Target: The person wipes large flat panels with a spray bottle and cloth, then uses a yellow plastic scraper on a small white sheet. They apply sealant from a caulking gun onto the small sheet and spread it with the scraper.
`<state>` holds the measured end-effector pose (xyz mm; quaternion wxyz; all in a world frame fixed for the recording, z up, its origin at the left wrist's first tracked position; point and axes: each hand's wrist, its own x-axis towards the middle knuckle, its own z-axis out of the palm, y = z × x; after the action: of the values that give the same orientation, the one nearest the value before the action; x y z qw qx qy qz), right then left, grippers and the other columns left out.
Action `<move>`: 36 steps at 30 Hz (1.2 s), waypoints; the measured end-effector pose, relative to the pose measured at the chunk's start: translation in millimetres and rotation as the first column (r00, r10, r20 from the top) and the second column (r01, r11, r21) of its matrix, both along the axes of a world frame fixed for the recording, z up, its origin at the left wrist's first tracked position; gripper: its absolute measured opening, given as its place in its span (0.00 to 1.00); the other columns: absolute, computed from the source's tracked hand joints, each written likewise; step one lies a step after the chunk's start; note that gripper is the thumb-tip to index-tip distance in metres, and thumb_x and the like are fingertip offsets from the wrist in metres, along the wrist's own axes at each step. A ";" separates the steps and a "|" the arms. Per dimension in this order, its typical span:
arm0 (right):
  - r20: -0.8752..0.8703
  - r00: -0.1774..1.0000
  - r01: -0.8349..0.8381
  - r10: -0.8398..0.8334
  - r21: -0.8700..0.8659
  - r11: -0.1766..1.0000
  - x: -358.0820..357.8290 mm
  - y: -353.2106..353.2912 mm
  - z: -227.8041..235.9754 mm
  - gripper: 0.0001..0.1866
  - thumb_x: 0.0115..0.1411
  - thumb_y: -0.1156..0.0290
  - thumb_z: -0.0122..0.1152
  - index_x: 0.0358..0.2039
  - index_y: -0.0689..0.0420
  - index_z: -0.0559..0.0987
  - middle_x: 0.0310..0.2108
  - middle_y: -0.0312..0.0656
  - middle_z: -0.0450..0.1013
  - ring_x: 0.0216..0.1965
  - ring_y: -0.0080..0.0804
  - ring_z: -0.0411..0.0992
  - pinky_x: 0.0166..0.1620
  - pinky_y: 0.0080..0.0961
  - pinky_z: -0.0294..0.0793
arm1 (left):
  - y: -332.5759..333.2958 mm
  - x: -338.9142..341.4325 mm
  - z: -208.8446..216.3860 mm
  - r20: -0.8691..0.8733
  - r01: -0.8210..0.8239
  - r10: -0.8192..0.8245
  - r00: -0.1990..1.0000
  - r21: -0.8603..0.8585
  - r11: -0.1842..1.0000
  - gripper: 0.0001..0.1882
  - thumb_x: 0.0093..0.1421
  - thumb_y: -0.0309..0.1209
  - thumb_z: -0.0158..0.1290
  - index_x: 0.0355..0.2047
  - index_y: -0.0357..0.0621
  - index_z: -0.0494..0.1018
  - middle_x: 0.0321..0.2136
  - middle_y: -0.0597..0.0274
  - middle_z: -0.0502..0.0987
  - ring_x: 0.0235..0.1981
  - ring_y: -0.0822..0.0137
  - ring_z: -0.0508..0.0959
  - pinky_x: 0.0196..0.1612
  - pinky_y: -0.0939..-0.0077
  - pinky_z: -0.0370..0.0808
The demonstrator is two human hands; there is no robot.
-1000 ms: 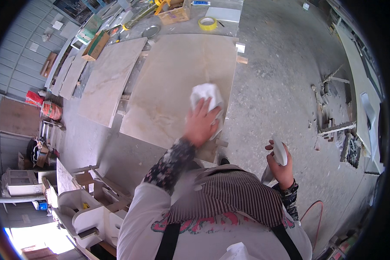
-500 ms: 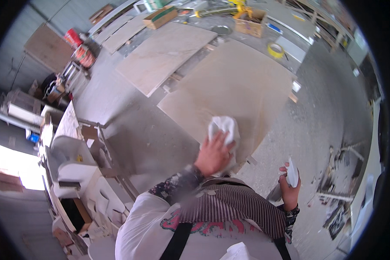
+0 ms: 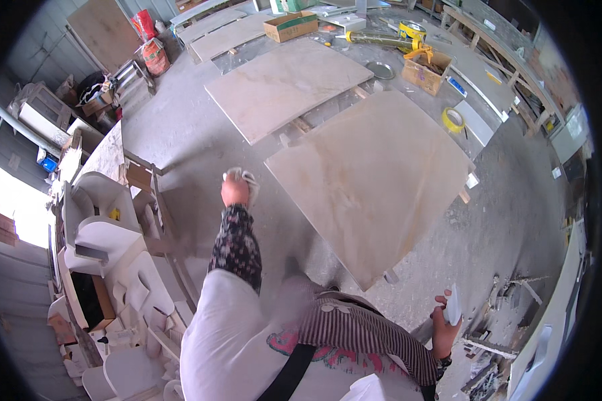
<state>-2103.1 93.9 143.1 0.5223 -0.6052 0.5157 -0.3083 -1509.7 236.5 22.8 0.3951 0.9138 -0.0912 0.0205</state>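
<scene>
My left hand (image 3: pixel 235 192) is closed round a crumpled white cloth (image 3: pixel 250 182), held out over the floor to the left of a beige, marble-look slab (image 3: pixel 374 180). The hand is apart from the slab. Low on the right, my right hand (image 3: pixel 443 334) grips a thin, whitish, flat piece (image 3: pixel 453 306) whose kind I cannot make out. Its fingers curl behind that piece. The slab lies flat in front of me, with faint veins on its face and small wooden blocks under its edges.
A second beige slab (image 3: pixel 287 87) lies beyond. Nearby are yellow tape (image 3: pixel 453 120), a cardboard box (image 3: pixel 423 75), a round metal lid (image 3: pixel 380 70) and a caulking gun (image 3: pixel 381 40). White curved pieces (image 3: pixel 114 234) crowd the left; broken scraps (image 3: pixel 488 361) lie at right.
My left hand has lifted off the slab and swung left with the cloth. My right hand still holds the flat piece. The view has shifted, showing more of the slab.
</scene>
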 end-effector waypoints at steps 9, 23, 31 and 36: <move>0.053 0.988 -0.135 0.146 -0.184 0.974 19.6 -30.8 26.2 0.27 0.57 0.77 0.55 0.58 0.62 0.67 0.42 0.41 0.72 0.29 0.18 0.66 0.34 0.17 0.68 | 50.1 -110.1 -93.8 -0.226 0.229 -0.415 0.881 -0.564 0.793 0.22 0.59 0.31 0.55 0.53 0.40 0.68 0.48 0.54 0.76 0.46 0.55 0.78 0.51 0.63 0.75; -0.058 0.957 -0.289 0.283 -0.157 0.944 52.3 -40.1 36.3 0.29 0.55 0.76 0.58 0.58 0.62 0.66 0.43 0.43 0.71 0.34 0.20 0.66 0.41 0.20 0.68 | 86.0 -124.0 -44.2 -0.348 -0.119 -0.057 0.936 -0.462 0.879 0.09 0.60 0.32 0.57 0.37 0.40 0.75 0.28 0.67 0.76 0.31 0.77 0.73 0.35 0.80 0.71; -0.064 0.940 -0.340 0.334 -0.223 0.914 56.8 -39.0 38.9 0.29 0.57 0.73 0.59 0.58 0.65 0.65 0.39 0.44 0.72 0.34 0.22 0.68 0.43 0.20 0.68 | -2.3 -252.6 33.4 -0.258 0.149 -0.523 0.812 -0.775 0.614 0.15 0.67 0.39 0.51 0.44 0.39 0.75 0.36 0.66 0.75 0.38 0.78 0.71 0.40 0.79 0.71; -0.112 0.930 -0.367 0.351 -0.190 0.911 60.8 -39.2 42.8 0.29 0.56 0.74 0.58 0.58 0.65 0.65 0.38 0.44 0.72 0.34 0.23 0.69 0.43 0.22 0.68 | -32.9 -262.0 22.4 -0.419 -0.029 -0.566 0.710 -0.821 0.571 0.20 0.66 0.41 0.52 0.44 0.34 0.67 0.29 0.66 0.69 0.33 0.78 0.68 0.37 0.76 0.70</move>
<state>-2042.3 54.7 186.0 0.4840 -0.7521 0.3799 -0.2361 -1771.7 203.6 45.2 0.7533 0.5674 -0.0801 -0.3227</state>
